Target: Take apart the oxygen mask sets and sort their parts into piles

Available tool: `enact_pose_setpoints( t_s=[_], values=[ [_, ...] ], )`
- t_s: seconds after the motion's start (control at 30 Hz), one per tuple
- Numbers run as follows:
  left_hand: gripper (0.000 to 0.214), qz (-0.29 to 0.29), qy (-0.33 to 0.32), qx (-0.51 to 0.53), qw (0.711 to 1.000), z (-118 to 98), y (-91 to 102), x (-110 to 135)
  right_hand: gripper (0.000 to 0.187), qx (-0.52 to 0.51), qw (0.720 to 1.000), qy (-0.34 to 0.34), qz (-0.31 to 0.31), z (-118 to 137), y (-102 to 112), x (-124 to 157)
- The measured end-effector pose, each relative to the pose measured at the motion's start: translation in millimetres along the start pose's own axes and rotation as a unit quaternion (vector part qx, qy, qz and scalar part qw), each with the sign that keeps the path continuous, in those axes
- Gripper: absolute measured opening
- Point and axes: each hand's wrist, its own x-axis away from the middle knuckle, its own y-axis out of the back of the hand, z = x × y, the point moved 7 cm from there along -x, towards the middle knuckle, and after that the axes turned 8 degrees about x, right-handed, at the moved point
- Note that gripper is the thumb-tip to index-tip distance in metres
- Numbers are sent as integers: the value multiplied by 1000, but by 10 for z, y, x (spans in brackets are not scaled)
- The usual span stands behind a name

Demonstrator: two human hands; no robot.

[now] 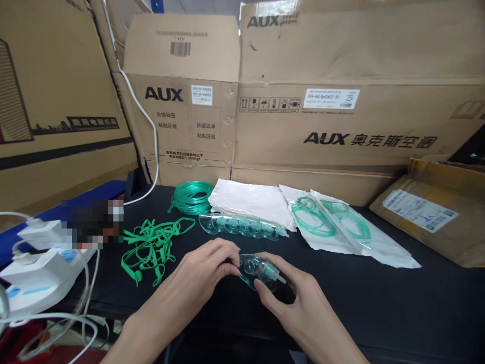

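Observation:
A clear green oxygen mask (250, 267) is held between both hands above the black table. My right hand (290, 283) grips it around the connector end, thumb in front and fingers behind. My left hand (215, 263) pinches the mask's narrow left end between thumb and fingertips. Just behind lies a nested row of similar masks (242, 225). To the left of my left hand is a tangle of green elastic straps (151, 247). A coil of green tubing (192, 197) rests farther back.
White paper packets (250, 197) lie behind the mask row. Two pouches with green tubing (318, 222) are at the right. Cardboard boxes (341, 126) wall the back, and a taped carton (432, 212) stands right. A power strip (45, 273) with white cables occupies the left edge.

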Motion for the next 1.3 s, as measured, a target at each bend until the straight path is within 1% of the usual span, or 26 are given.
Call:
enact_pose_setpoints(
  t_s=[0.03,0.13,0.27,0.4,0.53,0.6,0.7,0.8,0.93,1.03,1.17,1.23,1.3],
  values=[
    [12,-9,0,-11,1000,-17,18,-22,31,-1,1000,2,-1,19,6,-3],
    [25,-34,1,-40,999,-30,74,-76,28,-7,1000,6,7,61,16,-12],
    [21,-22,-32,-52,998,-88,111,-137,28,-32,999,9,6,114,88,-54],
    [36,-32,-28,-76,996,-178,188,-226,29,-41,999,27,-10,189,191,-132],
    [29,-52,-57,-59,995,-340,261,-331,32,-94,995,27,-18,212,261,-187],
    [28,-65,-73,-52,994,-380,281,-359,32,-120,992,21,-23,207,296,-191],
    [29,-83,-105,-45,990,-386,264,-341,31,-138,990,18,-12,198,316,-180],
    [33,-113,-158,-33,980,-411,240,-268,29,-147,989,21,1,204,309,-163],
    [33,-128,-200,-18,971,-479,229,-208,28,-198,980,-18,10,190,285,-135],
    [33,-136,-216,-25,966,-536,249,-200,30,-228,973,-41,17,186,286,-122],
    [35,-145,-224,-57,962,-547,258,-192,33,-228,973,-23,36,235,296,-124],
    [35,-141,-225,-79,961,-525,246,-184,34,-206,978,-15,27,263,312,-123],
    [37,-123,-224,-102,962,-492,211,-178,34,-191,981,-14,9,281,331,-119]
  ],
)
